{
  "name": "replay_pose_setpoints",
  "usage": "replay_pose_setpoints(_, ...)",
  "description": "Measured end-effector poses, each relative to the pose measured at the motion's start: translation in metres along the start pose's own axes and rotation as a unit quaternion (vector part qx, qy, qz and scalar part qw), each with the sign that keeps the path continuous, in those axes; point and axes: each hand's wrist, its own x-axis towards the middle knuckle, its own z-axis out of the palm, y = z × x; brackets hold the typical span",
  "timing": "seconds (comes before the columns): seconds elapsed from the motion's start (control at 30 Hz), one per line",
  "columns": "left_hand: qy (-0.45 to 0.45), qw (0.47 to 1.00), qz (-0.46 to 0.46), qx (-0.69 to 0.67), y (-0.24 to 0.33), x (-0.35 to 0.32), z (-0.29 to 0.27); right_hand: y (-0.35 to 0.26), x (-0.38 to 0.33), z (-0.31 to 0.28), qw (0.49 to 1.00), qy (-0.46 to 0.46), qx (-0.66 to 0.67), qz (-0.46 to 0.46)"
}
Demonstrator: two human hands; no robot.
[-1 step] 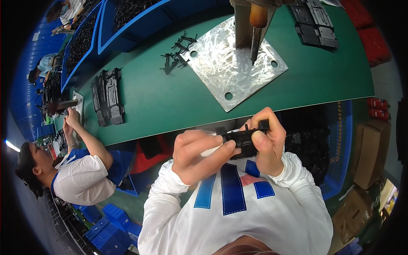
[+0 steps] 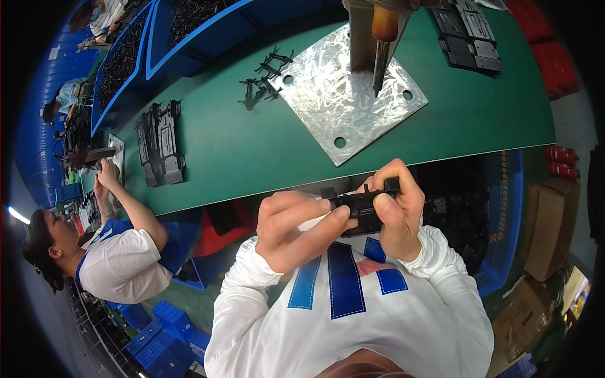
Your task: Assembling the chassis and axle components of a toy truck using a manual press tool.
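Observation:
Close to my chest, at the near edge of the green table, both hands hold a black plastic part (image 2: pixel 362 213). My left hand (image 2: pixel 290 227) is closed on its left end, thumb and fingers pinching. Around the right end my right hand (image 2: pixel 400 211) is curled, its thumb pressing the near face. My fingers hide much of the part. Beyond the hands a metal plate (image 2: pixel 340 101) lies on the table, with a pointed tool with an orange handle (image 2: pixel 382 38) standing over it. Left of the plate lie several small black plastic pieces (image 2: pixel 258 88).
Flat black plastic parts (image 2: pixel 161 145) lie on the table (image 2: pixel 220 151) at left, others (image 2: pixel 469 34) at far right. Blue bins (image 2: pixel 189 47) of black pieces stand at the back left. A blue crate (image 2: pixel 504 220) sits below the edge at right. A co-worker (image 2: pixel 120 252) sits at left.

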Motion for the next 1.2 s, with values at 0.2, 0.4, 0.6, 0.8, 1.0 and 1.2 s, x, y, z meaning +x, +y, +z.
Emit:
replay_pose_setpoints(0.2,-0.014,0.999,-0.037,-0.028,-0.006,0.002,0.0,-0.01,0.004,-0.004,1.0,-0.015,-0.003,0.013)
replay_pose_setpoints(0.4,-0.042,0.969,-0.148,-0.194,-0.023,0.011,0.001,-0.022,0.022,-0.007,0.988,-0.078,0.096,0.094)
replay_pose_setpoints(0.6,-0.046,0.967,-0.148,-0.204,-0.025,0.01,-0.002,-0.021,0.024,-0.006,0.985,-0.082,0.103,0.116)
replay_pose_setpoints(0.8,-0.027,0.975,-0.131,-0.176,-0.017,0.005,-0.001,-0.028,0.02,-0.003,0.99,-0.087,0.061,0.091)
replay_pose_setpoints(1.0,-0.025,0.985,-0.116,-0.126,-0.009,0.003,0.0,-0.028,0.017,-0.003,0.994,-0.077,0.008,0.074)
replay_pose_setpoints(1.2,-0.04,0.977,-0.162,-0.133,-0.002,0.003,-0.001,-0.03,0.017,-0.003,0.994,-0.081,-0.061,0.045)
